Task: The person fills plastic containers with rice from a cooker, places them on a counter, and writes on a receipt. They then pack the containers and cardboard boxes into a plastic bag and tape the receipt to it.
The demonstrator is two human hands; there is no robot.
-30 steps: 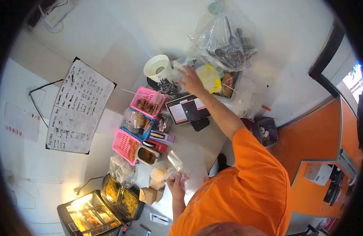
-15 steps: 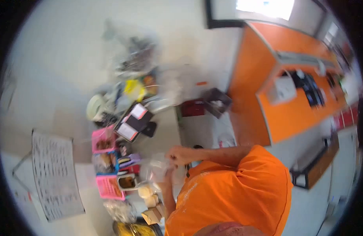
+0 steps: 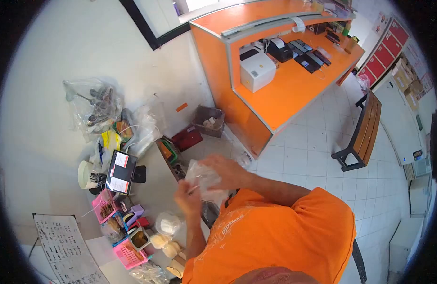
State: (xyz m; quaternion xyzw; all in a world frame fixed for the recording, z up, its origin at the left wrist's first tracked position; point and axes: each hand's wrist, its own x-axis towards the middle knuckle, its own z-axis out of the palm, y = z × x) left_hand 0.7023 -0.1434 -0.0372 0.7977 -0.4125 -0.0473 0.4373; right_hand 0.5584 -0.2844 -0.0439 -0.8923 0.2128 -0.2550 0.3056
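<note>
My right hand (image 3: 224, 171) is closed on a clear plastic bag (image 3: 202, 179), its fingers partly blurred against the film. My left hand (image 3: 188, 198) pinches the near side of the same bag, which hangs crumpled between both hands above the table's edge. Close to my left forearm, a round clear container with white contents (image 3: 168, 223) stands on the grey table (image 3: 157, 195). Beside it are pale round tubs (image 3: 160, 240) and a metal container of brown contents (image 3: 139, 239).
Pink baskets (image 3: 130, 256) line the wall side, near a tablet (image 3: 121, 173) on a stand. Bagged utensils (image 3: 96, 105) hang on the wall. A grey bin (image 3: 209, 121) stands beyond the table, beside the orange counter (image 3: 294, 97). Behind is a wooden bench (image 3: 366, 124).
The camera view has swung, so the table sits lower and further left. My hands are now further apart, with the bag stretched between them, away from the round container.
</note>
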